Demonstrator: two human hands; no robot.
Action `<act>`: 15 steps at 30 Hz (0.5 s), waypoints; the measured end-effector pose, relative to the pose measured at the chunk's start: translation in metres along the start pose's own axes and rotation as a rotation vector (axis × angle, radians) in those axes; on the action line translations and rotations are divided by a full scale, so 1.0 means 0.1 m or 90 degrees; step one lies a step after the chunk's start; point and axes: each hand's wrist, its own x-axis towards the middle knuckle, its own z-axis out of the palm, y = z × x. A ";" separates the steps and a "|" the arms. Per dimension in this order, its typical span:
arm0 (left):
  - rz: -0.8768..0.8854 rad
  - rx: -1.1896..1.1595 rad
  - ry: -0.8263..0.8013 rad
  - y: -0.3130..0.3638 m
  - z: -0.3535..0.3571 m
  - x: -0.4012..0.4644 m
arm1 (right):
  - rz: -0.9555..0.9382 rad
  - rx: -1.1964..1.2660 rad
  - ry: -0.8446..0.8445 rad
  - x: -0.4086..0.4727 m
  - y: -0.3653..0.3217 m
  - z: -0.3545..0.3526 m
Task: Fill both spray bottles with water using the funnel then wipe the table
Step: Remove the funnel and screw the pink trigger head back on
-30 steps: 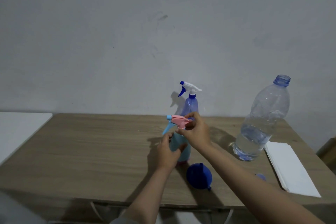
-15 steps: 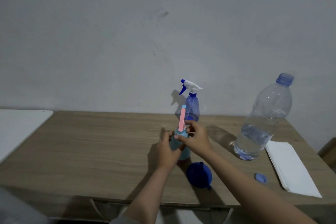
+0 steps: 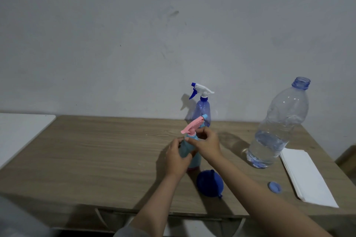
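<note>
A light-blue spray bottle (image 3: 194, 160) with a pink trigger head (image 3: 192, 126) stands mid-table. My left hand (image 3: 177, 157) grips its body. My right hand (image 3: 207, 145) pinches the collar under the pink head, whose nozzle points up to the right. A purple spray bottle (image 3: 202, 110) with a white and blue head stands behind, by the wall. A dark-blue funnel (image 3: 209, 183) lies on the table just in front of the hands. At the right stands a large clear water bottle (image 3: 277, 127), uncapped and partly full.
The bottle's blue cap (image 3: 274, 187) lies near the wooden table's (image 3: 96, 150) front right. A stack of white paper towels (image 3: 306, 175) lies at the right edge. A white surface (image 3: 17, 131) adjoins the table on the left. A grey wall rises behind.
The pink trigger head has turned on the light-blue bottle: its nozzle pointed left, then toward the back, and now points right. Both hands stay on the bottle.
</note>
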 end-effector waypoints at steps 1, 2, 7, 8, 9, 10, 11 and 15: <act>0.001 0.000 0.002 0.01 0.00 0.00 | 0.003 0.004 0.014 -0.01 -0.01 0.02; 0.004 0.004 0.001 0.01 -0.01 -0.01 | 0.002 0.007 0.021 -0.02 0.00 0.04; 0.016 0.003 -0.005 0.01 -0.01 -0.02 | -0.016 0.018 -0.018 -0.04 0.07 -0.01; 0.013 0.001 -0.004 0.01 -0.01 -0.01 | -0.021 0.020 -0.027 -0.04 0.09 -0.03; 0.013 0.000 -0.002 0.01 -0.01 -0.01 | -0.026 0.016 -0.036 -0.04 0.09 -0.04; 0.012 0.000 0.000 0.01 -0.01 -0.01 | -0.030 0.011 -0.040 -0.04 0.09 -0.04; 0.013 0.004 0.001 0.01 -0.01 -0.02 | -0.029 0.009 -0.036 -0.05 0.07 -0.04; 0.001 0.013 -0.006 0.02 -0.01 -0.02 | -0.014 0.033 0.027 -0.11 0.03 0.01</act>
